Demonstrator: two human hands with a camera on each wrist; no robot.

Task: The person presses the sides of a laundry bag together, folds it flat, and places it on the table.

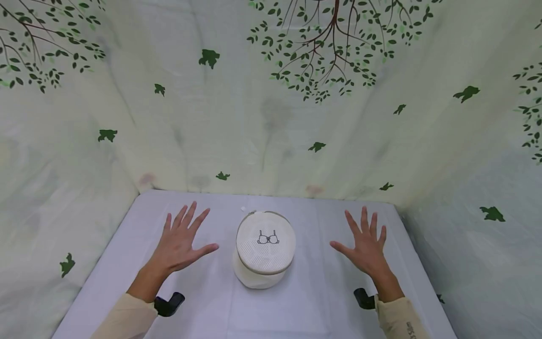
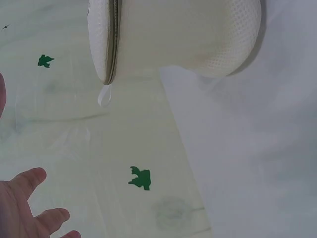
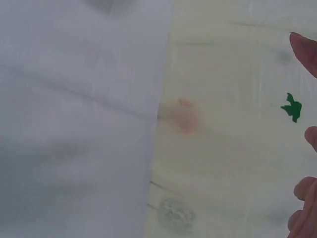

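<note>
Near the middle of the table stands a round white mesh laundry bag (image 1: 266, 252) for bras, with a bra outline printed on its lid. A zipper (image 2: 116, 39) runs around the lid's rim, and a small white loop (image 2: 104, 95) hangs from it in the left wrist view. To the bag's left is my left hand (image 1: 179, 240), its fingers spread and straight. My right hand (image 1: 365, 245) is to the right of the bag, also with fingers spread. Neither hand touches the bag or holds anything.
A white cloth covers the table (image 1: 279, 315). Pale curtains (image 1: 271, 127) printed with leaves and branches rise behind the table and on both sides. A black wrist mount (image 1: 170, 304) sticks out at the left cuff, and another black mount (image 1: 364, 298) at the right.
</note>
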